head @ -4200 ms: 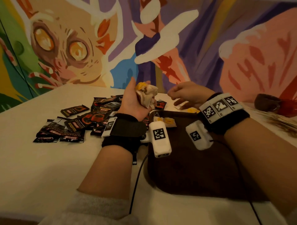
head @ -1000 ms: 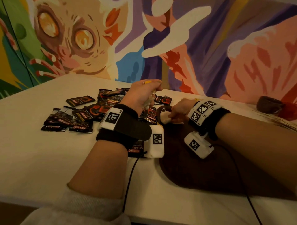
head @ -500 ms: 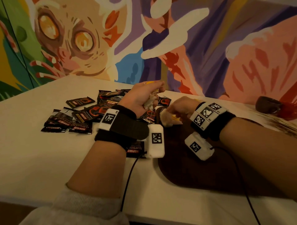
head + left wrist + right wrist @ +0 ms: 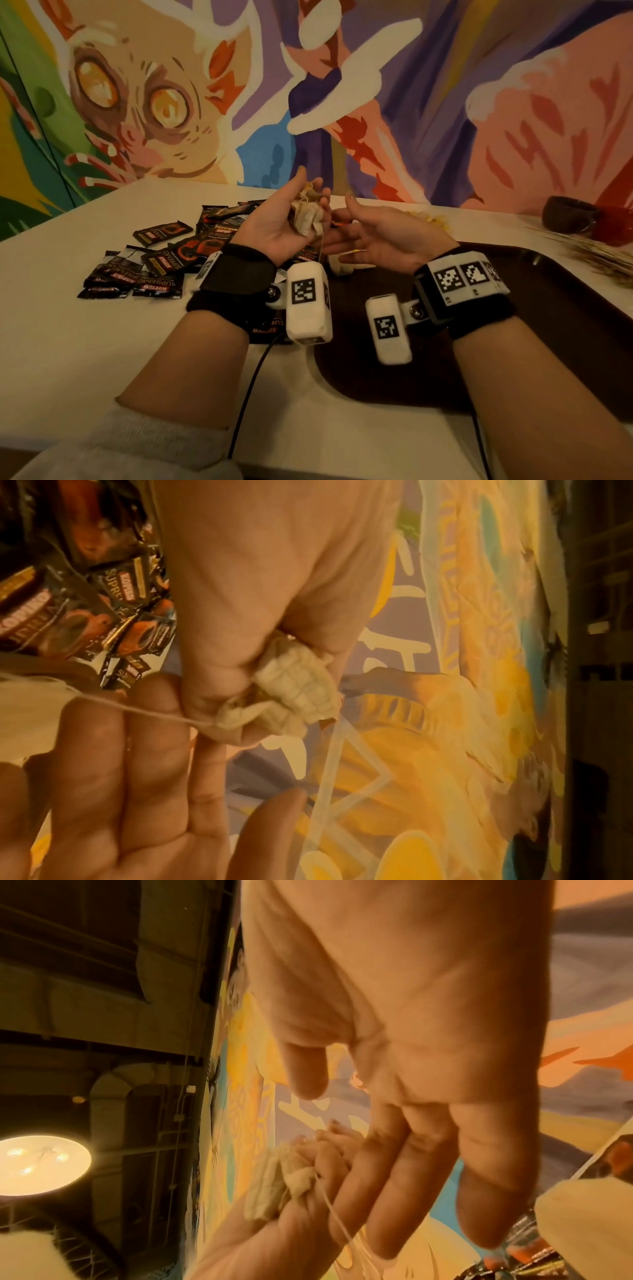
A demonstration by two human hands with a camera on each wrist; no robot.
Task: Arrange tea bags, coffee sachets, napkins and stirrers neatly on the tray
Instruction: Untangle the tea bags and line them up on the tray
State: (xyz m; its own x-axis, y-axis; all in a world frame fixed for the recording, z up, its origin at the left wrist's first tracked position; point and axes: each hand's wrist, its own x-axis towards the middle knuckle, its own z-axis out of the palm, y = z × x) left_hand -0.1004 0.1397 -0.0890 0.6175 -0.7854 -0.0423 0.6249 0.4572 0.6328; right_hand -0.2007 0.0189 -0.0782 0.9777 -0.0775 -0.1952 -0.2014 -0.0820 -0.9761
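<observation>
My left hand (image 4: 274, 231) is raised palm up and grips a crumpled bunch of tea bags (image 4: 306, 217), also seen as the tea bags (image 4: 298, 693) in the left wrist view. A thin string (image 4: 137, 710) runs from them across my right fingers (image 4: 103, 777). My right hand (image 4: 373, 236) lies palm up beside the left, fingers straight, thumb apart, holding nothing. One tea bag (image 4: 340, 269) lies at the far left corner of the dark brown tray (image 4: 548, 308). Coffee sachets (image 4: 164, 260) lie in a loose heap on the table to the left.
Thin stirrers (image 4: 596, 251) lie on the table right of the tray, beside a dark bowl (image 4: 565, 214) and a red object (image 4: 616, 222). A small yellow heap (image 4: 424, 217) sits beyond the tray. A painted wall closes the far side.
My right hand let go of a tea bag on the tray's far left corner and rose. Both hands turned palm up, and the right hand now lies against the left.
</observation>
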